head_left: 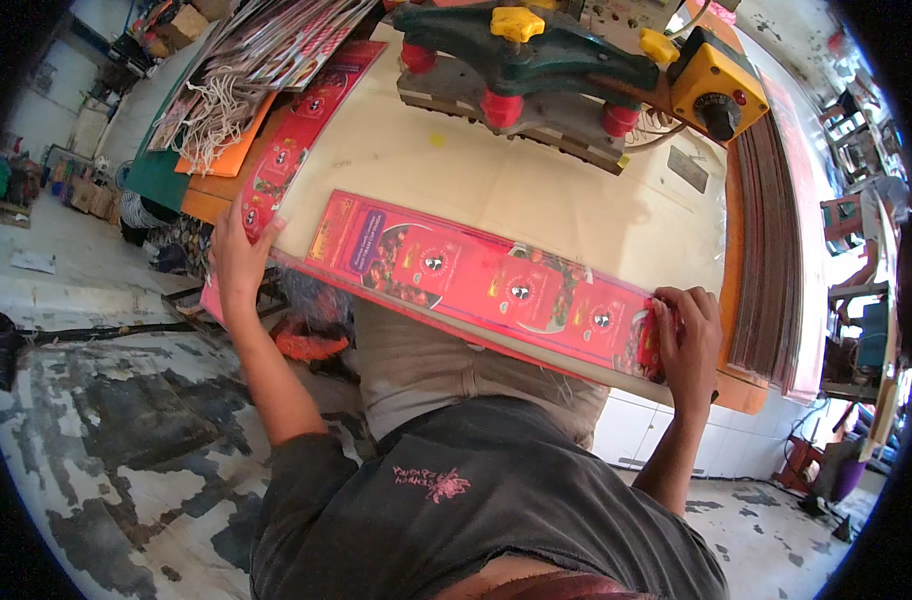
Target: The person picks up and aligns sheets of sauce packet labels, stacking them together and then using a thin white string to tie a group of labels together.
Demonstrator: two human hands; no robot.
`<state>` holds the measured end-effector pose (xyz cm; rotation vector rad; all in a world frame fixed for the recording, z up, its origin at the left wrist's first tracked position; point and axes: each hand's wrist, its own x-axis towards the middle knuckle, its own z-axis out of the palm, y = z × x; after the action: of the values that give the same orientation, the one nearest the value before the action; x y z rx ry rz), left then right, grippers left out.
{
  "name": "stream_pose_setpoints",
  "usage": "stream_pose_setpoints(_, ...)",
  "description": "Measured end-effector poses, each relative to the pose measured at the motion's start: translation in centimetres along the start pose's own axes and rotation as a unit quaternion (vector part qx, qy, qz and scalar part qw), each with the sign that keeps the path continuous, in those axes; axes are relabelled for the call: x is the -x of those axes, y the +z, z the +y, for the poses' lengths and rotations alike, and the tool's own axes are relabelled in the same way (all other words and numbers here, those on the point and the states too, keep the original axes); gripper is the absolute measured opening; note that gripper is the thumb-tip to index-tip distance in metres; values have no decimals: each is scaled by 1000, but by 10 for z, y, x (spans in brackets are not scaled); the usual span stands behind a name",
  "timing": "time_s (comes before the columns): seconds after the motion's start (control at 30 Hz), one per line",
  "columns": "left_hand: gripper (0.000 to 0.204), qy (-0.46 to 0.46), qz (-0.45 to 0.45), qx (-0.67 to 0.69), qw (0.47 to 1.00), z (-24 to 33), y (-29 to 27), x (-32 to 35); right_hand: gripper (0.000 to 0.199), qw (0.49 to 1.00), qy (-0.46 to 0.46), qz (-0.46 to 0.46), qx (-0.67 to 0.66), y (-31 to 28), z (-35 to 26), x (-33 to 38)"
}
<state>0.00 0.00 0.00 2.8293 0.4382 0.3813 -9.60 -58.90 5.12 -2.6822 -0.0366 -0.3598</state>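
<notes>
A long red printed sheet [486,280] lies flat along the near edge of a cream worktable [476,180]. My right hand [688,340] grips its right end, fingers curled over the edge. My left hand [238,255] rests on the table's left corner, touching the bottom of a second red printed sheet [296,140] that runs up the left side, beside the left end of the long sheet.
A green and orange press machine [566,60] with yellow knobs and red feet stands at the table's back. Paper bags with string handles [246,70] are piled at the left. Brown card sheets [771,250] are stacked along the right edge. The floor is patchy concrete.
</notes>
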Motion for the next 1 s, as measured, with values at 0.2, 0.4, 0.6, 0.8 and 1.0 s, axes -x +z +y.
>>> stream_pose_setpoints(0.2,93,20,-31,-45,998,-27,-12,12,13,1000,-6,5,-18,-1,-1,3)
stream_pose_setpoints(0.4,95,42,-50,44,997,-21,-27,35,14,1000,-5,1,-10,-5,-1,2)
stream_pose_setpoints(0.6,92,68,33,74,994,-14,-38,64,15,1000,-6,2,-8,-3,-3,2)
stream_pose_setpoints(0.8,93,98,93,40,990,-20,-43,95,14,1000,-1,3,-14,-2,-4,3)
stream_pose_setpoints(1.0,95,106,147,1,983,-34,-39,115,13,1000,-11,6,-10,-1,-3,1)
